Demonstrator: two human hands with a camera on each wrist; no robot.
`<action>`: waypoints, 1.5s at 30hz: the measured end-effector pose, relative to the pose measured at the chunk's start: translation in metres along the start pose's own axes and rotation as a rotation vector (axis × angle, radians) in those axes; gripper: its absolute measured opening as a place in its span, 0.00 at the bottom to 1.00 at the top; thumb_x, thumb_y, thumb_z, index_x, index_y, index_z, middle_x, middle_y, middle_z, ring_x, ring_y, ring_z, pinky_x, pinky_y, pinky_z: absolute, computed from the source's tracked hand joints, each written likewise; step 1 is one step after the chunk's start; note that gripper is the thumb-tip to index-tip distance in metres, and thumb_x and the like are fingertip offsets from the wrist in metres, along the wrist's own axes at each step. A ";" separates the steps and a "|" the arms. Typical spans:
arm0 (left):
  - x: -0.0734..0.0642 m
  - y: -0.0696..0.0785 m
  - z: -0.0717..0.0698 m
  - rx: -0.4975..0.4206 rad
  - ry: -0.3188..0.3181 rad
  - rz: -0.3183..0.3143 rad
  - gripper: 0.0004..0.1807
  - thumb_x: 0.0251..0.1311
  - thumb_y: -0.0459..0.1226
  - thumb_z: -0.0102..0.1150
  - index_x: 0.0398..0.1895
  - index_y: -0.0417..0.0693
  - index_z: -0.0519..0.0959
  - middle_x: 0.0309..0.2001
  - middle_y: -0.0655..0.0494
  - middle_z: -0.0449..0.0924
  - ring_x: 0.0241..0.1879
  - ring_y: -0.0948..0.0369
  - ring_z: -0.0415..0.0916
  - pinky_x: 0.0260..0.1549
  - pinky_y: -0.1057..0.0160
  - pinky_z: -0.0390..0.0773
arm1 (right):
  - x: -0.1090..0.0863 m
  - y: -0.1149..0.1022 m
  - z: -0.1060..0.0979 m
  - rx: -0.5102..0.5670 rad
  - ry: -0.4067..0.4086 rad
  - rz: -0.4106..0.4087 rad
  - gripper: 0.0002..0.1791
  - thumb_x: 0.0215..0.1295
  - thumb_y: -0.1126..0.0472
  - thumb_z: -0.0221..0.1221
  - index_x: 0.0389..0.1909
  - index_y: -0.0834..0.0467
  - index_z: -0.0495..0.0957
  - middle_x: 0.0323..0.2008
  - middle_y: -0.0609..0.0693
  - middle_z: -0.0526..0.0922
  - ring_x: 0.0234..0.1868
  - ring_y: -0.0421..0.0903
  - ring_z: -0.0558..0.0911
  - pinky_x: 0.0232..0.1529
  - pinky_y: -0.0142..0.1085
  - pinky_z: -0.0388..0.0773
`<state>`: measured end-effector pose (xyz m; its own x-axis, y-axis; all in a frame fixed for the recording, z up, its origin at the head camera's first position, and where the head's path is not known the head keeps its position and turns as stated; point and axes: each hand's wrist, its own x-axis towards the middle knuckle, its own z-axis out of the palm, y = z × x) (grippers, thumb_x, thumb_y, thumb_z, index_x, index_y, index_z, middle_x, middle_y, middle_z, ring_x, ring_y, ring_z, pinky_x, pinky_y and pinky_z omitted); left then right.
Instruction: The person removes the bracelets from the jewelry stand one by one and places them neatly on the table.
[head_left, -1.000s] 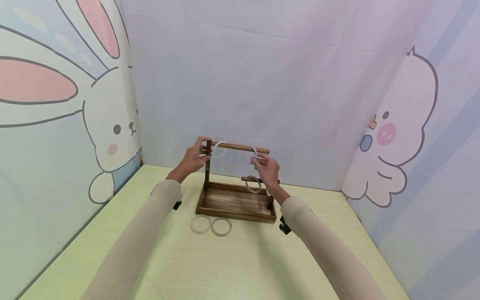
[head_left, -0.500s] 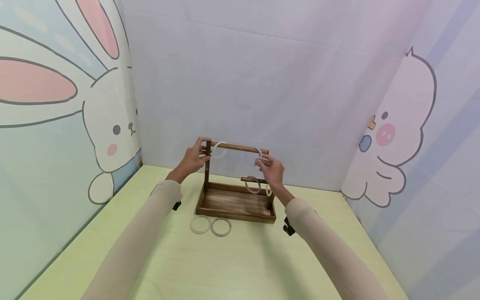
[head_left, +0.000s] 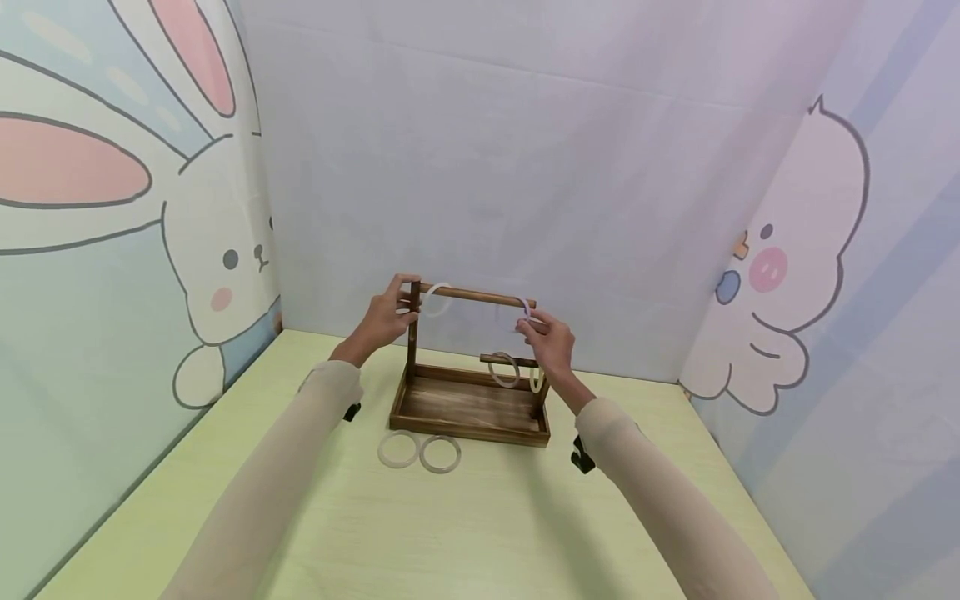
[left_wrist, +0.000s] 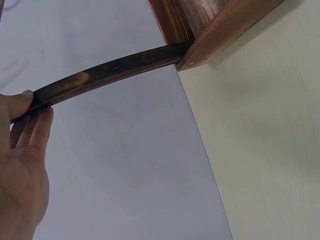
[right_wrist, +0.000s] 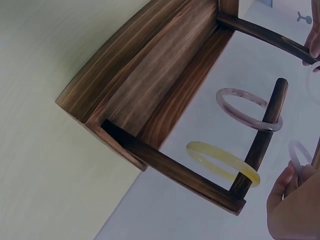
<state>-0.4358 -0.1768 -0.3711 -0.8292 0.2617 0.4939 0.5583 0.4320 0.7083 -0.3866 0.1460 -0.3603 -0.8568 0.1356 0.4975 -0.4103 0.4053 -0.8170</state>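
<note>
My left hand [head_left: 382, 318] grips the top of the tall left post [left_wrist: 100, 75] of a dark wooden bangle stand [head_left: 468, 432], thumb on one side and fingers on the other. With thumb and fingertips, my right hand [head_left: 552, 343] pinches a pale lavender bangle [head_left: 527, 309], which loops the upper bar [head_left: 480, 294] close to its free right end. A white bangle [head_left: 427, 295] hangs on that bar beside the left post. The lower bar [right_wrist: 260, 145] carries a purple-grey bangle [right_wrist: 239, 118] and a yellow one [right_wrist: 220, 153], the latter nearer its post.
Two pale bangles lie flat on the light table in front of the stand: a whitish one [head_left: 397, 466] at left and a greyish one [head_left: 440, 471] beside it. A shallow tray [head_left: 465, 400] forms the stand's base. Printed cloth walls [head_left: 480, 167] enclose the table's back and sides.
My right hand has moved right along the upper bar, taking the lavender bangle toward the bar's free end. The left hand keeps its grip on the post.
</note>
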 end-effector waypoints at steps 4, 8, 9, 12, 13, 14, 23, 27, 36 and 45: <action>0.000 -0.001 0.001 -0.010 0.000 0.015 0.36 0.70 0.22 0.59 0.75 0.51 0.60 0.57 0.35 0.80 0.62 0.41 0.78 0.55 0.45 0.84 | 0.000 0.001 -0.005 -0.015 0.005 0.018 0.16 0.70 0.65 0.67 0.56 0.65 0.85 0.45 0.63 0.89 0.47 0.58 0.90 0.39 0.32 0.88; -0.001 -0.001 0.001 -0.024 -0.003 0.016 0.36 0.70 0.22 0.59 0.75 0.53 0.60 0.57 0.34 0.80 0.62 0.41 0.78 0.56 0.45 0.84 | -0.001 0.003 -0.011 -0.012 0.004 0.039 0.17 0.71 0.65 0.67 0.57 0.66 0.84 0.45 0.63 0.89 0.47 0.58 0.89 0.44 0.41 0.89; -0.002 -0.001 0.001 -0.027 -0.004 0.014 0.36 0.70 0.22 0.59 0.75 0.53 0.60 0.57 0.34 0.80 0.62 0.41 0.78 0.56 0.45 0.84 | -0.001 0.003 -0.012 -0.011 0.004 0.044 0.17 0.71 0.65 0.67 0.58 0.66 0.84 0.45 0.63 0.89 0.48 0.58 0.89 0.44 0.41 0.89; -0.002 0.000 0.001 -0.036 -0.005 0.007 0.36 0.70 0.21 0.58 0.75 0.53 0.60 0.57 0.34 0.80 0.62 0.41 0.78 0.57 0.45 0.83 | 0.000 0.004 -0.015 -0.002 0.006 0.058 0.18 0.71 0.65 0.67 0.59 0.66 0.83 0.46 0.63 0.89 0.47 0.58 0.89 0.43 0.38 0.89; -0.002 0.001 0.000 -0.036 -0.005 0.007 0.36 0.69 0.21 0.58 0.75 0.52 0.60 0.57 0.34 0.80 0.62 0.41 0.78 0.57 0.45 0.83 | 0.001 0.003 -0.016 0.001 0.007 0.064 0.19 0.70 0.65 0.67 0.59 0.67 0.83 0.46 0.63 0.89 0.47 0.58 0.89 0.42 0.36 0.89; -0.002 0.001 0.000 -0.033 -0.003 0.005 0.36 0.69 0.21 0.58 0.75 0.52 0.60 0.57 0.34 0.80 0.62 0.41 0.78 0.57 0.45 0.83 | 0.001 0.003 -0.017 0.007 0.007 0.070 0.20 0.70 0.64 0.67 0.60 0.67 0.82 0.47 0.63 0.89 0.47 0.58 0.89 0.41 0.34 0.89; -0.004 0.004 -0.001 -0.039 -0.009 0.006 0.37 0.69 0.21 0.58 0.76 0.53 0.59 0.58 0.36 0.79 0.63 0.42 0.78 0.57 0.46 0.83 | 0.001 0.000 -0.021 0.031 0.012 0.085 0.19 0.71 0.66 0.66 0.60 0.67 0.82 0.47 0.65 0.88 0.47 0.60 0.89 0.42 0.33 0.88; -0.003 0.003 -0.001 -0.035 -0.007 0.012 0.37 0.69 0.21 0.59 0.76 0.54 0.60 0.57 0.35 0.80 0.62 0.41 0.78 0.56 0.46 0.84 | 0.002 0.003 -0.024 0.047 0.022 0.100 0.18 0.71 0.66 0.66 0.59 0.66 0.83 0.47 0.65 0.88 0.47 0.59 0.89 0.43 0.34 0.88; -0.004 0.003 -0.001 -0.048 -0.007 0.002 0.37 0.69 0.21 0.58 0.76 0.52 0.59 0.59 0.31 0.78 0.63 0.41 0.78 0.58 0.46 0.83 | 0.002 0.009 -0.035 0.092 0.026 0.144 0.19 0.71 0.65 0.67 0.60 0.67 0.82 0.47 0.67 0.87 0.49 0.62 0.88 0.46 0.39 0.88; -0.004 0.004 -0.001 -0.030 -0.010 -0.004 0.38 0.69 0.21 0.58 0.76 0.55 0.59 0.58 0.35 0.79 0.63 0.42 0.78 0.58 0.46 0.83 | -0.002 0.010 -0.050 0.100 0.008 0.170 0.18 0.70 0.66 0.67 0.59 0.68 0.82 0.49 0.68 0.86 0.48 0.57 0.89 0.46 0.35 0.88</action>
<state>-0.4301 -0.1771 -0.3691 -0.8317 0.2682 0.4861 0.5552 0.4072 0.7252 -0.3732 0.1955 -0.3552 -0.9140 0.2020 0.3519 -0.2891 0.2845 -0.9140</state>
